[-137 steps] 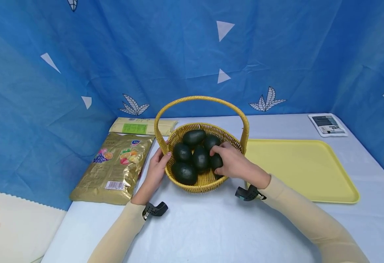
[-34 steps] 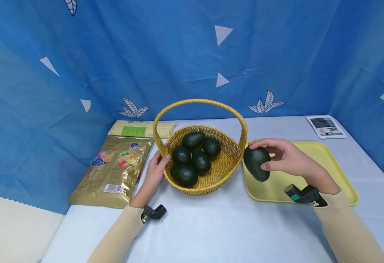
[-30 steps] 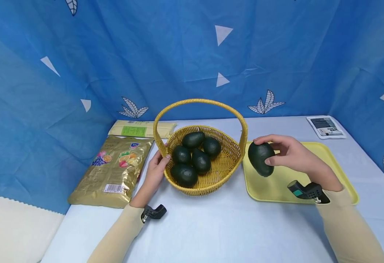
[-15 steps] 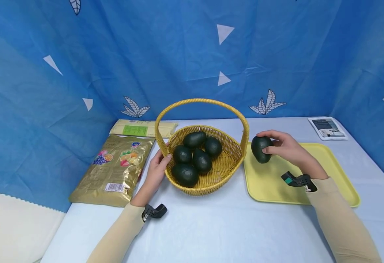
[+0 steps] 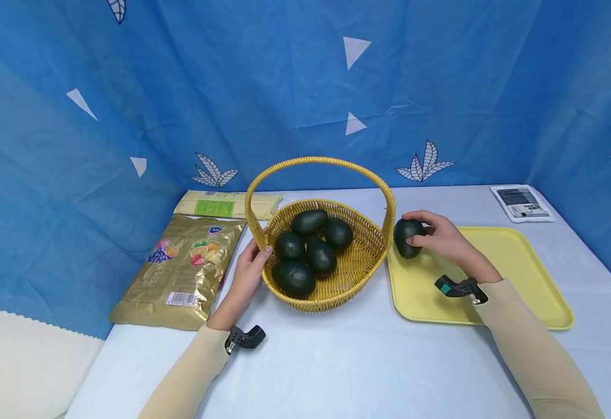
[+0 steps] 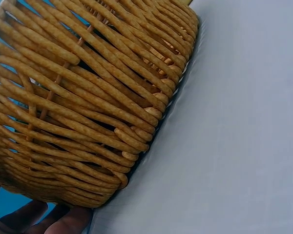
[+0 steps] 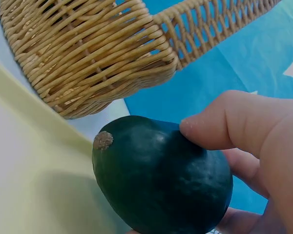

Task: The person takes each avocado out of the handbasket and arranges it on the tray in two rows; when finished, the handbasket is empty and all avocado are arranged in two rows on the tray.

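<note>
My right hand (image 5: 438,237) grips a dark green avocado (image 5: 407,238) over the back left corner of the yellow tray (image 5: 473,279). In the right wrist view the thumb lies across the upper side of the avocado (image 7: 161,175), its brown stem end facing the basket. My left hand (image 5: 249,273) holds the left side of the wicker basket (image 5: 350,273), thumb over the rim near the handle's foot. Several more avocados (image 5: 321,256) lie in the basket, mostly toward its left. The left wrist view shows the woven basket wall (image 6: 88,112) with fingertips (image 6: 71,222) under its lower corner.
A gold candy bag (image 5: 185,267) lies left of the basket, and a pale yellow packet (image 5: 227,203) behind it. At the back right is a white-framed card (image 5: 522,203). Blue cloth (image 5: 305,87) hangs behind the white table (image 5: 337,361). The basket's tall handle (image 5: 320,159) arches up.
My right hand took an avocado from the basket's right side and carried it right over the tray, then a little back and left along it. My left hand stayed on the basket.
</note>
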